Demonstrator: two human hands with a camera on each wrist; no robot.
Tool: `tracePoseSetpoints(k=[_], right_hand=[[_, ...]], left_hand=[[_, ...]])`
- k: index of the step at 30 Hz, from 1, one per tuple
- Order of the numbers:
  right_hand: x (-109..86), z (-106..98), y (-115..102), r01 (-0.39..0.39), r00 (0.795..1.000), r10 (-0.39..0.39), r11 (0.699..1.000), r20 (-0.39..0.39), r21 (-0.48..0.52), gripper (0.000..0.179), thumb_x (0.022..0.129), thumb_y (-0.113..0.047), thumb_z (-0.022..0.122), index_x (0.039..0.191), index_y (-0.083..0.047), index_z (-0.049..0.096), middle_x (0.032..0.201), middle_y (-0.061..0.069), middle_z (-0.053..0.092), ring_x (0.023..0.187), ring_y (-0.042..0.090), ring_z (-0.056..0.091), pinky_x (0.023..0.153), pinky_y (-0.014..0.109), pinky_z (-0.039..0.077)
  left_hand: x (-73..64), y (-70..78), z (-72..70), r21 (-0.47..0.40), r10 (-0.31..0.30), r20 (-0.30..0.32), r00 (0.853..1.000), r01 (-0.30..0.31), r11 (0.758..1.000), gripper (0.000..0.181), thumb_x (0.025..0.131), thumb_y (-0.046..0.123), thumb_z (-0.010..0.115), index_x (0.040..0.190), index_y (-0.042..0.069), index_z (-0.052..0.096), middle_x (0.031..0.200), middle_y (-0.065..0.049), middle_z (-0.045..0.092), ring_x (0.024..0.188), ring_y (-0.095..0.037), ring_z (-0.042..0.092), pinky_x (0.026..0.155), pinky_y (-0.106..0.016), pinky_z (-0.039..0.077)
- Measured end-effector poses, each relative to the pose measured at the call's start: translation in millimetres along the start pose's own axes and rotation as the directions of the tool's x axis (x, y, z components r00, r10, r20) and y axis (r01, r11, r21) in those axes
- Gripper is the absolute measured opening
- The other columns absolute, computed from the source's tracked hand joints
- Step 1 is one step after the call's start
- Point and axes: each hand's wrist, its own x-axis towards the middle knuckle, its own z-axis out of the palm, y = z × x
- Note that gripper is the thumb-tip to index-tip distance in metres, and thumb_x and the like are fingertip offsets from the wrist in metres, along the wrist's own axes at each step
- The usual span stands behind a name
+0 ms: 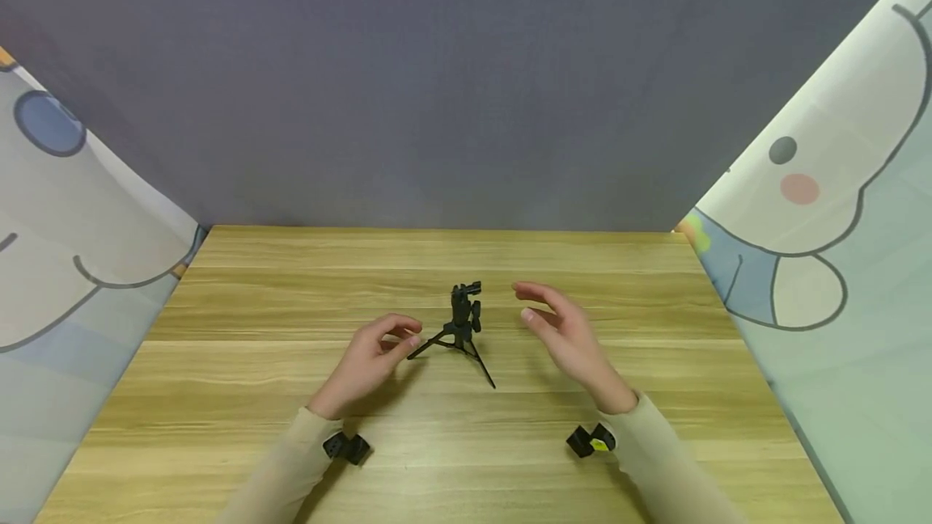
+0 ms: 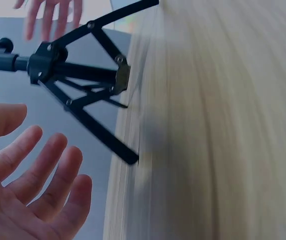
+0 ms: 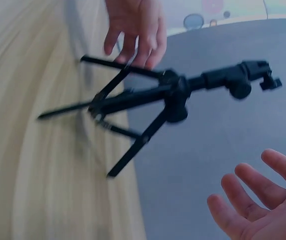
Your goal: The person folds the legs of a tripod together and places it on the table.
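Note:
A small black tripod (image 1: pixel 461 315) stands upright on the wooden table with its legs spread. In the wrist views its braced legs, side knobs and clamp-like top show more fully. My left hand (image 1: pixel 376 352) is just left of it, fingers loosely curved, thumb near the tip of one leg. My right hand (image 1: pixel 565 333) hovers to the tripod's right with a gap between, fingers relaxed and holding nothing. The right wrist view shows the tripod (image 3: pixel 132 100) between both hands, the right fingers (image 3: pixel 255 187) spread apart from it.
The light wooden table (image 1: pixel 466 459) ends at a grey panel (image 1: pixel 451 87) at the back. Cartoon-printed sheets (image 1: pixel 794 184) flank it on both sides. A small black device sits at each wrist, over beige sleeves (image 1: pixel 291 459).

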Motion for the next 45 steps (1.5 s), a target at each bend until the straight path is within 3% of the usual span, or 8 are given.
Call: tracePoseSetpoints(k=[7, 12, 17, 23, 28, 35, 41, 45], right_hand=[[17.8, 21, -19, 0.061, 0.998, -0.063, 0.996, 0.029, 0.066, 0.042, 0.096, 0.006, 0.059, 0.137, 0.002, 0.054, 0.137, 0.02, 0.056, 0.123, 0.035, 0.055, 0.097, 0.041, 0.051], [28.7, 34, -33, 0.101, 0.994, -0.106, 0.989, 0.037, 0.112, 0.046, 0.092, 0.009, 0.063, 0.137, 0.003, 0.054, 0.137, 0.019, 0.057, 0.123, 0.034, 0.055, 0.099, 0.048, 0.048], [37.4, 43, -43, 0.108, 0.993, -0.113, 0.986, 0.035, 0.131, 0.045, 0.091, 0.005, 0.069, 0.134, -0.002, 0.058, 0.134, 0.014, 0.059, 0.123, 0.027, 0.056, 0.1, 0.041, 0.049], [43.0, 50, -49, 0.134, 0.991, -0.134, 0.986, -0.003, 0.098, 0.029, 0.09, 0.0, 0.072, 0.119, -0.002, 0.069, 0.123, 0.018, 0.065, 0.111, 0.024, 0.063, 0.088, 0.037, 0.056], [43.5, 52, -47, 0.117, 0.993, -0.116, 0.992, -0.027, 0.056, 0.02, 0.09, -0.002, 0.072, 0.11, -0.004, 0.073, 0.114, 0.014, 0.069, 0.102, 0.022, 0.067, 0.085, 0.036, 0.057], [45.5, 53, -47, 0.073, 0.996, -0.069, 0.995, -0.057, 0.066, 0.02, 0.088, -0.004, 0.074, 0.107, 0.0, 0.074, 0.109, 0.008, 0.073, 0.089, 0.019, 0.07, 0.07, 0.028, 0.058], [47.2, 53, -46, 0.076, 0.994, -0.073, 0.996, -0.084, 0.035, 0.017, 0.087, -0.005, 0.076, 0.103, -0.005, 0.077, 0.106, 0.005, 0.074, 0.069, 0.014, 0.061, 0.048, 0.022, 0.039], [47.5, 53, -47, 0.077, 0.993, -0.073, 0.996, -0.089, 0.045, 0.016, 0.086, -0.006, 0.077, 0.102, -0.008, 0.078, 0.105, 0.004, 0.074, 0.076, 0.019, 0.067, 0.046, 0.023, 0.038]], left_hand=[[8.0, 2.3, 11.6, 0.01, -0.006, 0.03, 1.0, 0.006, 1.0, 0.021, 0.096, 0.014, 0.068, 0.114, 0.003, 0.069, 0.11, -0.01, 0.068, 0.094, -0.018, 0.063, 0.081, -0.033, 0.056], [12.8, 1.4, 17.0, 0.076, 0.011, 0.029, 1.0, -0.013, 0.997, 0.015, 0.093, 0.012, 0.072, 0.109, 0.01, 0.071, 0.103, 0.002, 0.069, 0.089, -0.011, 0.064, 0.076, -0.029, 0.057], [17.2, 4.7, 19.0, 0.158, 0.076, 0.01, 0.997, -0.076, 0.984, 0.013, 0.089, 0.009, 0.076, 0.1, 0.016, 0.074, 0.097, 0.008, 0.068, 0.082, -0.008, 0.064, 0.069, -0.027, 0.056], [20.4, 8.4, 22.1, 0.305, 0.156, 0.031, 0.987, -0.158, 0.939, 0.012, 0.087, 0.015, 0.08, 0.098, 0.014, 0.076, 0.094, 0.006, 0.069, 0.079, -0.007, 0.064, 0.068, -0.024, 0.054], [20.6, 10.5, 24.8, 0.362, 0.179, 0.033, 0.983, -0.179, 0.915, 0.012, 0.086, 0.015, 0.08, 0.098, 0.012, 0.076, 0.092, 0.006, 0.069, 0.077, -0.006, 0.062, 0.066, -0.023, 0.054], [20.7, 12.1, 26.8, 0.375, 0.171, 0.022, 0.985, -0.167, 0.912, 0.007, 0.088, 0.012, 0.077, 0.095, 0.012, 0.075, 0.094, 0.006, 0.069, 0.078, -0.006, 0.061, 0.067, -0.025, 0.053], [20.2, 12.7, 29.5, 0.385, 0.162, 0.012, 0.987, -0.154, 0.91, 0.005, 0.09, 0.011, 0.075, 0.095, 0.012, 0.073, 0.096, 0.006, 0.067, 0.079, -0.008, 0.06, 0.067, -0.027, 0.052], [20.0, 13.9, 30.6, 0.374, 0.158, -0.003, 0.987, -0.145, 0.916, 0.007, 0.089, 0.009, 0.076, 0.094, 0.013, 0.072, 0.096, 0.006, 0.066, 0.079, -0.008, 0.059, 0.067, -0.028, 0.051]])
